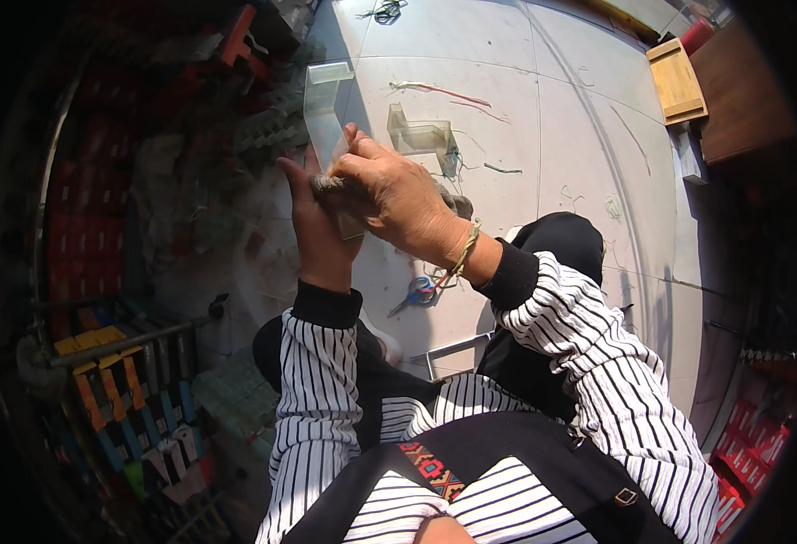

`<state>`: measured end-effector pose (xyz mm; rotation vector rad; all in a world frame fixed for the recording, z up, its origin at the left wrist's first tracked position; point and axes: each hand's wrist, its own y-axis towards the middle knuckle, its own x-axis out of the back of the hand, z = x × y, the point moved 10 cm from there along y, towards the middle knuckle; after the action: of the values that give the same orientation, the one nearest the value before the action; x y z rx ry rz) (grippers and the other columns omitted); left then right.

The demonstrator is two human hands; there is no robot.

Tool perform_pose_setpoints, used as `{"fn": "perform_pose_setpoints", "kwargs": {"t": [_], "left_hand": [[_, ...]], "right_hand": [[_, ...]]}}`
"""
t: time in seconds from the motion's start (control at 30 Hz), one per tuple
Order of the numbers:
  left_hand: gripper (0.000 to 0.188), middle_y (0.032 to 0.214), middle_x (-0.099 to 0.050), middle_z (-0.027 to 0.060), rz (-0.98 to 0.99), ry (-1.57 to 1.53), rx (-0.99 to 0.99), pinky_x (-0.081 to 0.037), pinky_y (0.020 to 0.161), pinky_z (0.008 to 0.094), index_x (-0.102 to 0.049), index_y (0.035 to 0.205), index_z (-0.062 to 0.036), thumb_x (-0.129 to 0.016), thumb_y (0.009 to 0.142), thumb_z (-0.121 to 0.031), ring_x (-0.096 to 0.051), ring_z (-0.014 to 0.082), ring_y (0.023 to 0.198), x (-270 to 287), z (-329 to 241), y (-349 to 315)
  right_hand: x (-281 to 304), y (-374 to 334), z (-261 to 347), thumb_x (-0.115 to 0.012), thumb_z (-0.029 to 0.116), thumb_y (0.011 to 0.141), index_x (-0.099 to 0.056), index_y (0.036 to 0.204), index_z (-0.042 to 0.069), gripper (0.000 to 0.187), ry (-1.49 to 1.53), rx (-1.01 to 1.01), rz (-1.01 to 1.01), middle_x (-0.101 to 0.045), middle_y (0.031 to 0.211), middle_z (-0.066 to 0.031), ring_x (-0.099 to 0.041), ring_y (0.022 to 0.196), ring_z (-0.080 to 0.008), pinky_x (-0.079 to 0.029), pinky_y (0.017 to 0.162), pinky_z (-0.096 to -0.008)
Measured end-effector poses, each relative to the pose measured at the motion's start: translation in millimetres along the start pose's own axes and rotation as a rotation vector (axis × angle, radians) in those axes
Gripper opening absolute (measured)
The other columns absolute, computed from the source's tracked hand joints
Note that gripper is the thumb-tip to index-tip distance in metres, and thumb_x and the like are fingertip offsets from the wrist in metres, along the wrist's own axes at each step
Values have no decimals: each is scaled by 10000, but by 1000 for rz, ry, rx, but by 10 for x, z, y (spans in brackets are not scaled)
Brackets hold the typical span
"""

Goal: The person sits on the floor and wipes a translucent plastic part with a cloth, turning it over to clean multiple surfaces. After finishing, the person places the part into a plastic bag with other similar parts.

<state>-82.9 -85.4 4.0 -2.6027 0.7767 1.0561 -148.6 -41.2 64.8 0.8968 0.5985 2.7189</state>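
Presently, the hands are together above the tiled floor (pixel 589 181), with a clear bent plastic piece (pixel 323 109) between them. Its upper flange projects beyond the fingers, away from the body. The left hand (pixel 315 222) is upright alongside the piece, thumb extended; its fingers are largely hidden, so its grip cannot be determined. The right hand (pixel 394 189) crosses over from the right, closed on a grey wad (pixel 328 183), apparently cloth, at the lower part of the piece. On the floor, a second clear plastic piece (pixel 425 136) lies beyond the right hand, near loose red-and-white strands (pixel 444 91). Blue-handled scissors (pixel 423 290) lie nearer the body.
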Motion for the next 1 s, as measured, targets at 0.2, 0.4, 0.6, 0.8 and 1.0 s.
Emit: {"fn": "perform_pose_setpoints", "kwargs": {"t": [0.2, 0.4, 0.6, 0.8, 1.0], "left_hand": [[850, 1461, -305, 205, -29, -51, -65, -227, 1138, 408, -128, 1470, -68, -241, 897, -686, -295, 312, 1366, -46, -124, 72], [781, 1440, -336, 196, 16, 5, -65, -244, 1134, 419, -129, 1478, -110, -266, 919, -637, -330, 310, 1347, -202, -93, 63], [634, 1294, -470, 126, 60, -2, -86, -390, 1037, 371, -265, 1419, -89, -437, 943, -470, -461, 234, 1220, -248, -18, -18], [498, 1363, -450, 84, 52, 110, -29, -413, 1023, 329, -294, 1433, -91, -482, 982, -185, -488, 189, 1211, -261, 179, -70], [576, 1395, -414, 109, 81, 105, 49, -400, 1042, 322, -247, 1456, -58, -509, 943, -33, -478, 202, 1230, -384, 366, -191]], "right_hand": [[-47, -19, 128, -695, 198, 802, -560, 927, 95, 211, 31, 42, 2, -525, 927, -63, -573, 861, -276, -489, 709, -368], [4, 72, -2, -688, 175, 813, -574, 993, 80, 233, 161, -14, 5, -530, 953, -93, -576, 880, -291, -488, 759, -352], [99, 160, -282, -627, 179, 875, -568, 1011, 9, 226, 273, -236, -7, -565, 987, -140, -582, 900, -270, -470, 802, -343], [307, 200, -367, -610, 189, 843, -573, 978, 40, 204, 8, -198, -140, -522, 974, -139, -569, 921, -329, -467, 800, -414], [544, 238, -567, -609, 229, 870, -583, 931, 24, 215, 32, -238, -396, -571, 961, -138, -591, 855, -335, -480, 734, -410]]}}
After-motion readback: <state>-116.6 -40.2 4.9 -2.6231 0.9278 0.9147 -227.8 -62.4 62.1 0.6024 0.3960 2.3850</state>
